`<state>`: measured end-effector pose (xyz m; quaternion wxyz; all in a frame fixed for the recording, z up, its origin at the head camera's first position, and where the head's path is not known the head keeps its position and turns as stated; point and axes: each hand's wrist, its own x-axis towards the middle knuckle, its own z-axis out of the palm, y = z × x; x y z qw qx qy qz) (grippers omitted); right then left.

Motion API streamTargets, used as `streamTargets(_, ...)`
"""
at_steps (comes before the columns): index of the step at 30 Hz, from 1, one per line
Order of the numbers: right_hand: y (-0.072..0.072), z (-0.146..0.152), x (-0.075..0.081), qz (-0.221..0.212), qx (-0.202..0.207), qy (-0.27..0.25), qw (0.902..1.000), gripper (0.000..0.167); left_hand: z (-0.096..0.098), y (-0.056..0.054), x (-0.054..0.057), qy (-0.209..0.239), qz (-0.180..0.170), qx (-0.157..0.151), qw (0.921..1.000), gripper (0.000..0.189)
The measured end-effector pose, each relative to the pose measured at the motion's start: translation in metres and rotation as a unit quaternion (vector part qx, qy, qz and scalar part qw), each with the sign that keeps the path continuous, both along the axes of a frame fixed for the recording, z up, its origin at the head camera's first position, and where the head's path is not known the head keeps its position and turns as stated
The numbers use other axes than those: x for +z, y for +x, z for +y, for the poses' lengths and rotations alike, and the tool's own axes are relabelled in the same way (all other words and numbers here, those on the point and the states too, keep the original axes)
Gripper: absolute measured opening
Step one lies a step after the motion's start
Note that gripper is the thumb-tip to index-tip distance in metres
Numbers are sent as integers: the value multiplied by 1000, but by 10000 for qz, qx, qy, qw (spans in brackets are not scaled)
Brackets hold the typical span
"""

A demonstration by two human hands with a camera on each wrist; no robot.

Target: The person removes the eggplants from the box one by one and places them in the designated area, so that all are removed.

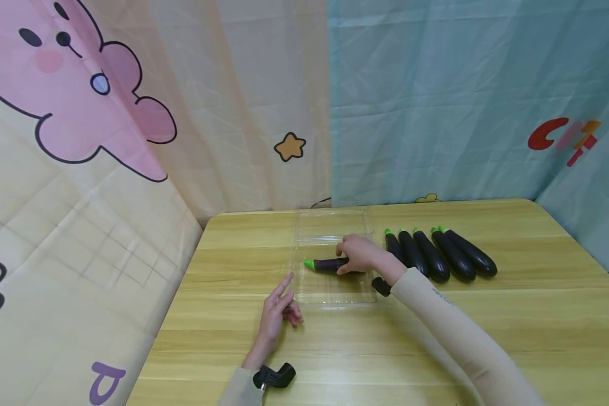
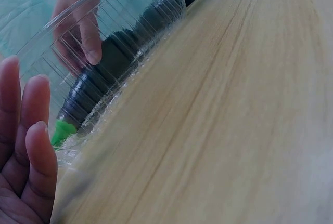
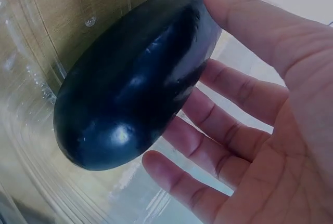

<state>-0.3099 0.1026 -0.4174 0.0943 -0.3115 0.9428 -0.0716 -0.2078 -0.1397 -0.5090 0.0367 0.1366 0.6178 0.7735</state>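
Observation:
A dark purple eggplant (image 1: 329, 265) with a green stem end lies crosswise in a clear plastic clamshell container (image 1: 312, 298), its stem pointing left. My right hand (image 1: 359, 254) holds it from above, thumb on one side and fingers on the other. In the right wrist view the rounded, glossy end of the eggplant (image 3: 119, 109) shows close up beside the fingers. My left hand (image 1: 276, 312) is at the container's left edge, index finger extended to the rim. The left wrist view shows this hand's fingers (image 2: 36, 104) loosely extended, with nothing held.
Several more eggplants (image 1: 438, 256) lie side by side to the right of the container, stems toward the back. The container's lid (image 1: 332, 223) lies folded back behind it. A wooden table (image 1: 208, 338) carries everything, with printed curtains (image 1: 254, 84) behind.

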Motion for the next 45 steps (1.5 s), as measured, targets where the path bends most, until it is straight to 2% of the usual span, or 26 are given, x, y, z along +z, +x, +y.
streamTargets(11,2,-3,-2,-152,-157,111,9997,33,0,0,-1,-42,-127,36,9999,51)
streamTargets(17,1,-4,-4,-300,-119,74,9995,34,0,1,2,-35,-199,44,9998,50)
streamTargets(29,3,-8,-5,-720,-386,-97,9966,32,1,0,-1,19,-71,27,10000,52)
streamTargets(39,5,-2,1,-574,-234,-378,9974,33,2,0,-1,21,1,10,10000,52)
streamTargets(45,7,4,7,-312,-236,-696,9968,33,1,1,-1,21,27,44,10000,53)
